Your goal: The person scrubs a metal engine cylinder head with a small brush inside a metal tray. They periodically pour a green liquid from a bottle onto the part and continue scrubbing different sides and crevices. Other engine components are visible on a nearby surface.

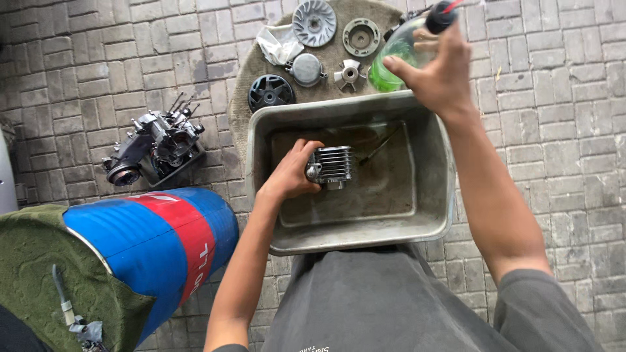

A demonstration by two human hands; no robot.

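Blue-red drum [156, 241] lower left, partly under green cloth. Grey tub [424, 215] at centre. Left hand [290, 175], fingers closed on finned cylinder [331, 167], holds it inside tub, prob. to catch drips. Right hand [438, 72], fingers wrapped round green bottle [394, 55] upper right, tilted tubward; contents unclear, nozzle cut off at top.

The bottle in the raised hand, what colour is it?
Clear green with a black cap, held in the right hand; the bottle shows in the head view.
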